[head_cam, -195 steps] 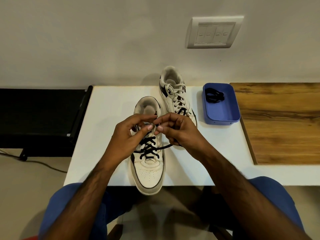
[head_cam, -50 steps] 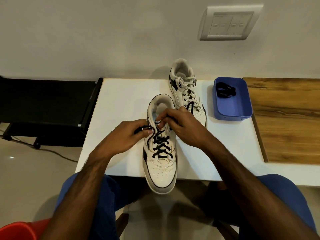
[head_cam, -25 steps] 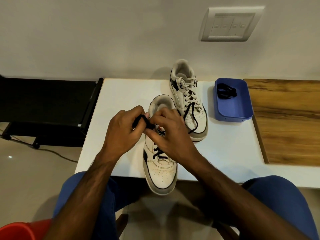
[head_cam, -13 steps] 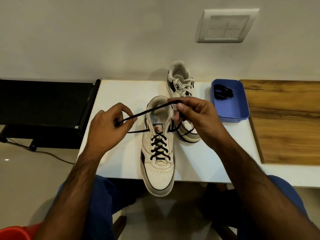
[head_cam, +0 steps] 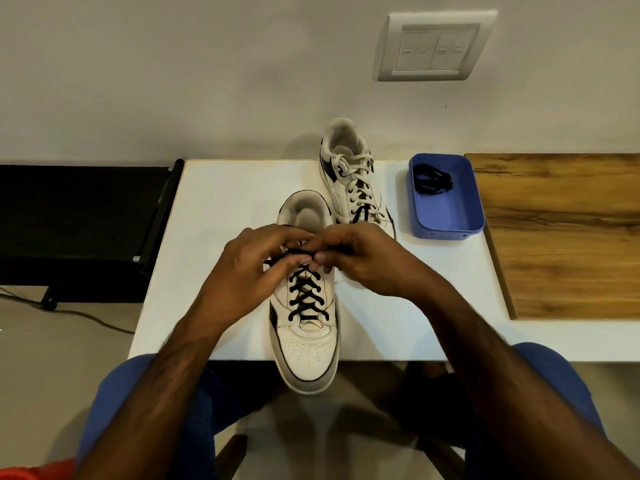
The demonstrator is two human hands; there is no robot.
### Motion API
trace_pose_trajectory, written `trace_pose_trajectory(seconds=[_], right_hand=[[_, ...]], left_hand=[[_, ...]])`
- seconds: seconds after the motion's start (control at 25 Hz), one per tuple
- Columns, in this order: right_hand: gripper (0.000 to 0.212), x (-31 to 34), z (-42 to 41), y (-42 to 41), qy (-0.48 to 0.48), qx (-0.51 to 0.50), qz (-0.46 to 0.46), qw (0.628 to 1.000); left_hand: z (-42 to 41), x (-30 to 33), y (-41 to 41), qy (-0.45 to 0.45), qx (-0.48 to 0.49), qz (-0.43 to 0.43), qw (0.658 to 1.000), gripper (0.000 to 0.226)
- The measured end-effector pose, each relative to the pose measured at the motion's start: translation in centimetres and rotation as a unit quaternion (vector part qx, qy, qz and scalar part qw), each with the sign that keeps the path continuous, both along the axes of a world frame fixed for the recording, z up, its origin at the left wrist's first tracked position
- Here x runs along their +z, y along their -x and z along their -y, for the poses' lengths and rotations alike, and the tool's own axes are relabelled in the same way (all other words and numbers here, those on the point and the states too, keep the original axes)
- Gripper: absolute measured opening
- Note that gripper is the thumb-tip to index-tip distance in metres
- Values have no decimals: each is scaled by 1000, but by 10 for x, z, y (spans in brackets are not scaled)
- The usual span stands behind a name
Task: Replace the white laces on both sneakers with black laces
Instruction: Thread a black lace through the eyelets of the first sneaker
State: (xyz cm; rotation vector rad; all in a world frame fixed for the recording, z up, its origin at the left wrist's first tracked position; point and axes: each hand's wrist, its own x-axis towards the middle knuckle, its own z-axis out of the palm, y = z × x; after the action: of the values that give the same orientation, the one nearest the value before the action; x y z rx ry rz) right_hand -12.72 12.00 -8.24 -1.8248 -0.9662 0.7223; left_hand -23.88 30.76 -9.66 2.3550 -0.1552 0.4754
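Head view: both hands back together over the top eyelets of the near sneaker (head_cam: 304, 327), where half a second ago held wide apart with the black lace (head_cam: 304, 296) stretched taut between them. Read as: ends snugged, now into the knot or bow. Left hand (head_cam: 242, 271) curled, thumb and fingers pinching one lace end at the sneaker's tongue; right hand (head_cam: 367, 258) likewise curled round the other end, fingertips (head_cam: 320, 259) meeting the left's. Exact loop or crossing hidden under the fingers, cannot tell. Forearms converging from the lower corners, wrists low, knuckles up. Black crisscross filling the lower rows of the near sneaker, toe hanging over the front edge of the white counter (head_cam: 221, 209). No white lace seen on this sneaker. Far sneaker (head_cam: 353, 181) just behind and to the right, touching or nearly so, white laces (head_cam: 356, 171) in place, a dark strand across its lower rows, likely the near sneaker's loose lace end. Blue tray (head_cam: 446, 216) to the right of it, second black lace (head_cam: 433, 178) coiled inside at the back. Wooden board (head_cam: 561, 230) beyond the tray. Wall switch plate (head_cam: 436, 46) above. Judged roughly halfway: first sneaker about finished once tied, second not yet begun.
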Motion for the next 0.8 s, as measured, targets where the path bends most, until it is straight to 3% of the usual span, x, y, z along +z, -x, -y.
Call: trace_pose_trajectory(seconds=[0.12,0.2,0.28,0.36,0.4,0.48,0.56,0.6,0.72,0.8], right_hand=[[8,4,2,-1,-29,-86,-26,996],[10,3,3,-2,-36,-141,-12,989],[7,2,4,-4,-35,-171,11,985],[12,1,5,-7,-29,-168,30,985],[18,1,5,-8,-20,-157,37,987],[24,-1,5,-6,-8,-140,25,990],[17,-2,2,-3,-23,-132,-12,991],[14,-2,0,-1,-38,-131,-20,990],[10,-4,-4,2,-77,-149,-19,986],[9,-5,-6,4,-90,-147,-39,984]], left_hand=[[-7,2,4,-23,21,28,999,16],[-7,4,8,78,12,-43,996,30],[-5,9,12,229,-38,-120,965,54],[-4,12,14,286,-66,-108,950,61],[-5,12,14,260,-52,-76,961,57],[-6,9,9,109,12,10,994,41],[0,6,3,27,57,35,997,19],[5,6,0,32,62,10,998,17],[17,0,-4,79,51,-70,993,39],[16,-4,-5,96,70,-64,991,36]])
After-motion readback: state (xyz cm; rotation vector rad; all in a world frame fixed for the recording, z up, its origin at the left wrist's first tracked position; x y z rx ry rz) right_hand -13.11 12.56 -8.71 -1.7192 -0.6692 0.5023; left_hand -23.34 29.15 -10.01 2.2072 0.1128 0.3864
